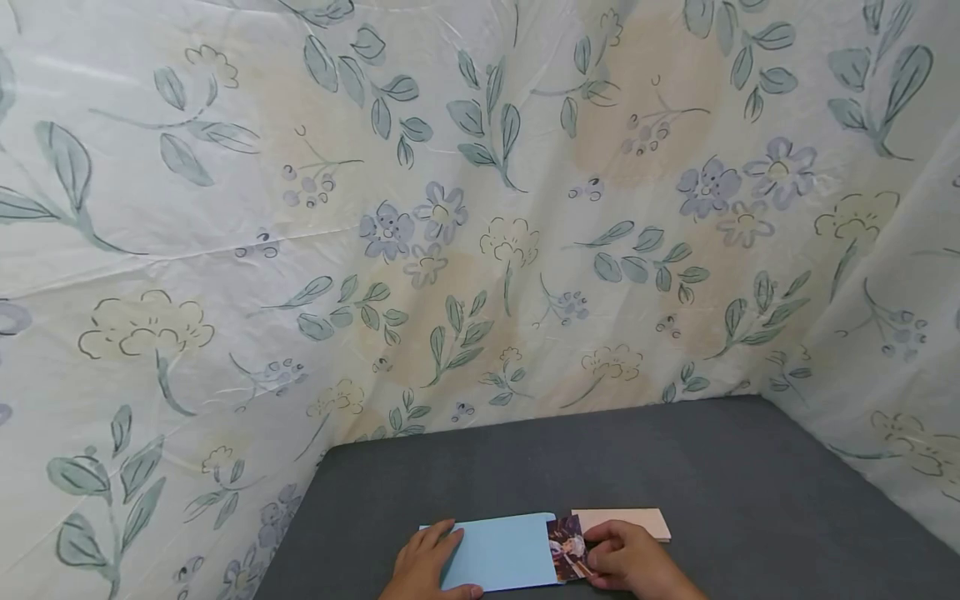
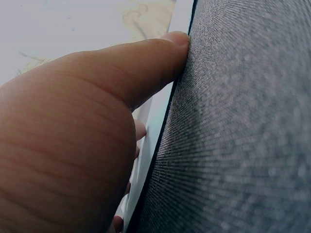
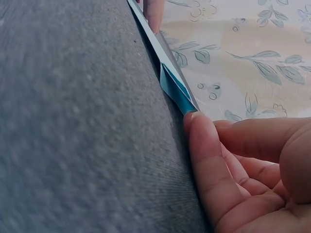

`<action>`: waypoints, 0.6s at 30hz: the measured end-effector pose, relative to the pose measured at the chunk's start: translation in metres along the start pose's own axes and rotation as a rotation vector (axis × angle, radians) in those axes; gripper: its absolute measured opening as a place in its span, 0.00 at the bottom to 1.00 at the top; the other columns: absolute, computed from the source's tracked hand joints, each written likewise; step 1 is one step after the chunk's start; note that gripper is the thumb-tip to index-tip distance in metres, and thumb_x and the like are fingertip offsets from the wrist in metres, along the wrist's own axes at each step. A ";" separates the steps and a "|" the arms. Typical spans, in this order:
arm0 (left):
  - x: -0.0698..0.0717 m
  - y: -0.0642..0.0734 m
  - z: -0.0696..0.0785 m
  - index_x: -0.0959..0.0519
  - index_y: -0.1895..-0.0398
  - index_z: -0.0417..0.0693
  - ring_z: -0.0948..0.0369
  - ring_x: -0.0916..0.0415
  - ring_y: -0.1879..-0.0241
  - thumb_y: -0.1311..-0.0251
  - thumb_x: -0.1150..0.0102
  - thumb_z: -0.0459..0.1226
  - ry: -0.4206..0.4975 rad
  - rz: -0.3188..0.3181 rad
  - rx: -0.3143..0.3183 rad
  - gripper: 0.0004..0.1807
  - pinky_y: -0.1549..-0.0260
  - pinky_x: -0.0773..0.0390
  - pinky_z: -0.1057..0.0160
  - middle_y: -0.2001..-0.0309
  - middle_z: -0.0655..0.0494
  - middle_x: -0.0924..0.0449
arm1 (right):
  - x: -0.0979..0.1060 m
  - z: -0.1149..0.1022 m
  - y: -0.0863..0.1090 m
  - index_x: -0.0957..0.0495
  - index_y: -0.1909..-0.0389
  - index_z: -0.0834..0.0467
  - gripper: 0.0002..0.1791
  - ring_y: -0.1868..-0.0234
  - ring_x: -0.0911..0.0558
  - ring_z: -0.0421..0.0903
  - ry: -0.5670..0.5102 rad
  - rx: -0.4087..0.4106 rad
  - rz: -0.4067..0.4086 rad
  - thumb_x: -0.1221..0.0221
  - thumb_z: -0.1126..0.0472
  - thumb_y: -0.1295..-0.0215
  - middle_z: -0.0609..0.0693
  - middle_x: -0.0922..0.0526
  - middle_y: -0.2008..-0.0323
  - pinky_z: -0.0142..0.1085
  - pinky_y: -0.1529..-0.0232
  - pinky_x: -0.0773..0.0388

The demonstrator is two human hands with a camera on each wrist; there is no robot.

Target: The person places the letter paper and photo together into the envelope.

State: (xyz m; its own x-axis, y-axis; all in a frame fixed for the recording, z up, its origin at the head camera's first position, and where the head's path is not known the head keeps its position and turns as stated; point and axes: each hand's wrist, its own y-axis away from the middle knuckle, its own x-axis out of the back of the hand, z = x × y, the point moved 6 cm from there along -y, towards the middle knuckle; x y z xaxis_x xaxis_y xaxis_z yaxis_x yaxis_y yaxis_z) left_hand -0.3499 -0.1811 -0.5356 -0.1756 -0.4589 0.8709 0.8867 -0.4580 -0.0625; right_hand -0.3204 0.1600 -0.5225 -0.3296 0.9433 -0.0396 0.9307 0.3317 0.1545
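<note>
A light blue envelope lies flat on the dark grey surface. From its right end sticks out a picture card printed in dark purple and orange tones. My right hand pinches the card's outer side between thumb and fingers. In the right wrist view the envelope's mouth gapes slightly, right beside the fingertips. My left hand rests on the envelope's left end, fingers spread over the top. Its thumb lies along the near edge in the left wrist view.
A pale peach paper piece, perhaps a stack, lies just behind my right hand, partly covered by it. The dark grey tabletop reaches back to a floral curtain, which also hangs along the left and right sides.
</note>
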 end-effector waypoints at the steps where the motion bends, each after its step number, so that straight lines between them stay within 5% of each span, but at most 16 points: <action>1: 0.000 0.000 0.001 0.23 0.26 0.41 0.32 0.32 0.33 0.36 0.34 0.72 -0.005 0.000 -0.004 0.52 0.42 0.34 0.19 0.28 0.37 0.29 | -0.001 0.000 0.000 0.25 0.41 0.78 0.18 0.61 0.12 0.50 0.003 0.001 -0.002 0.39 0.73 0.27 0.56 0.17 0.61 0.44 0.56 0.11; 18: 0.003 -0.004 -0.003 0.22 0.26 0.40 0.32 0.32 0.33 0.38 0.34 0.73 -0.003 -0.004 0.006 0.52 0.42 0.34 0.20 0.27 0.37 0.29 | -0.019 -0.002 -0.007 0.24 0.45 0.79 0.15 0.63 0.12 0.49 0.004 0.035 0.028 0.38 0.75 0.29 0.55 0.17 0.64 0.43 0.58 0.11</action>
State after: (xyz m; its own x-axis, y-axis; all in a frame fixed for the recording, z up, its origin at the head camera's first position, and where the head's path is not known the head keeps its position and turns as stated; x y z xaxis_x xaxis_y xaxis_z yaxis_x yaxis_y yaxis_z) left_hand -0.3550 -0.1830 -0.5346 -0.1777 -0.4551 0.8725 0.8887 -0.4551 -0.0563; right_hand -0.3217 0.1400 -0.5207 -0.3041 0.9521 -0.0313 0.9445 0.3056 0.1208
